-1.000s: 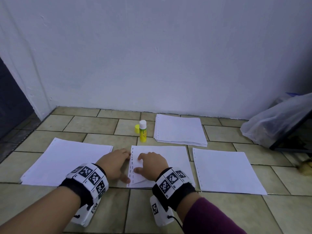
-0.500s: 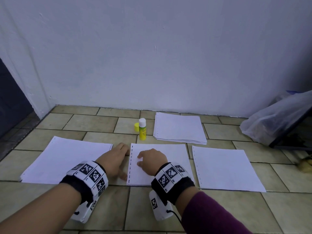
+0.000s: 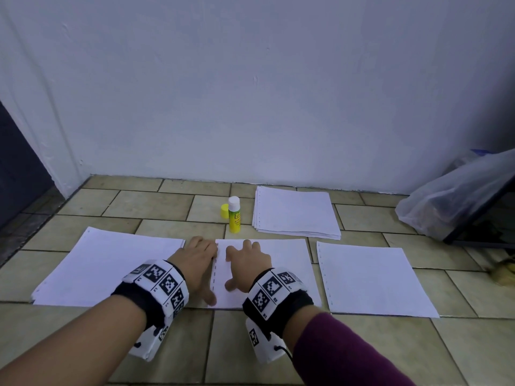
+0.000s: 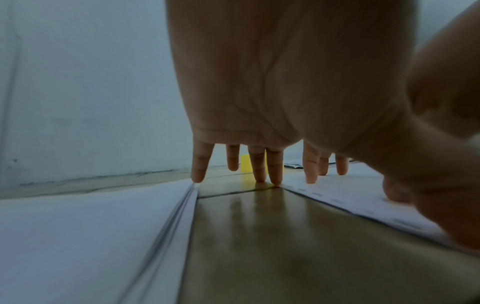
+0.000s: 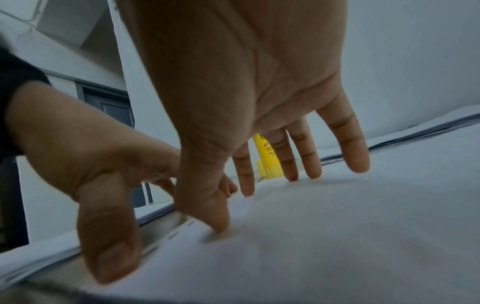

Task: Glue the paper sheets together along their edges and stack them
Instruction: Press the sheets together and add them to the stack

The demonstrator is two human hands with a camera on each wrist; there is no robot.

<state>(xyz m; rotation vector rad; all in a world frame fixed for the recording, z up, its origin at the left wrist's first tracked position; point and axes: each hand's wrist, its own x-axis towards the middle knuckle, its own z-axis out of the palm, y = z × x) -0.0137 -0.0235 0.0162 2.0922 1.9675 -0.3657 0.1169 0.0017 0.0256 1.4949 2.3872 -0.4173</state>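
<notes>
The left hand [image 4: 285, 82] filled the upper centre, its fingers [image 4: 275, 170] straight, tips apparently touching the floor [image 4: 259, 236] between paper sheets [image 4: 91, 236].

The floor [image 3: 156, 213] consists of rectangular beige-olive tiles with dark grout lines, laid in offset rows. A plain white wall [image 3: 250, 93] rises from its far edge; the paint shows slight surface unevenness. At the left, the wall ends at a white corner, with a dark opening [image 3: 16, 162] beyond it. At the right, a translucent plastic bag [image 3: 457, 199] rests against a dark-framed object [image 3: 479, 218]. Lighting is dim, cool and even
</notes>
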